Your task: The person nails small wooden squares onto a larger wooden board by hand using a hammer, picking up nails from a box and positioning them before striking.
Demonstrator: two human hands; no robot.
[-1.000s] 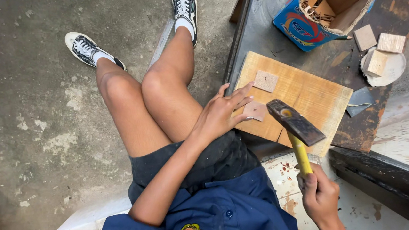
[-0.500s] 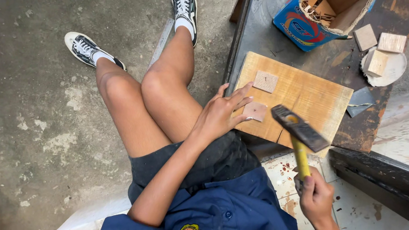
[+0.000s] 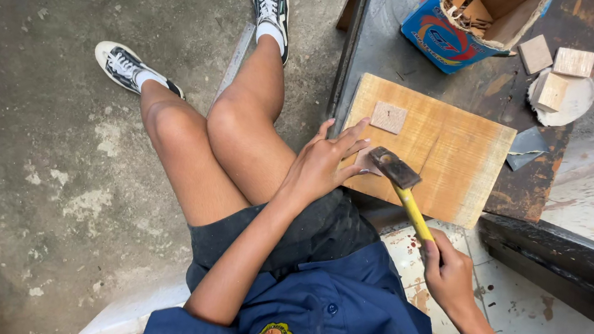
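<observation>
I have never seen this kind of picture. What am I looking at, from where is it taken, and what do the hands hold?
There is no machine here. A person wears a camera on the head, so it looks down at the person's own legs and two bare hands.

The right hand holds a hammer by its yellow handle; the head is low over the wooden board. The left hand rests at the board's near edge, fingers beside the hammer head, apparently steadying a small piece that is mostly hidden.

A small square wooden piece lies on the board. Behind stand an open blue cardboard box and more wooden blocks, one on a round lid.
</observation>
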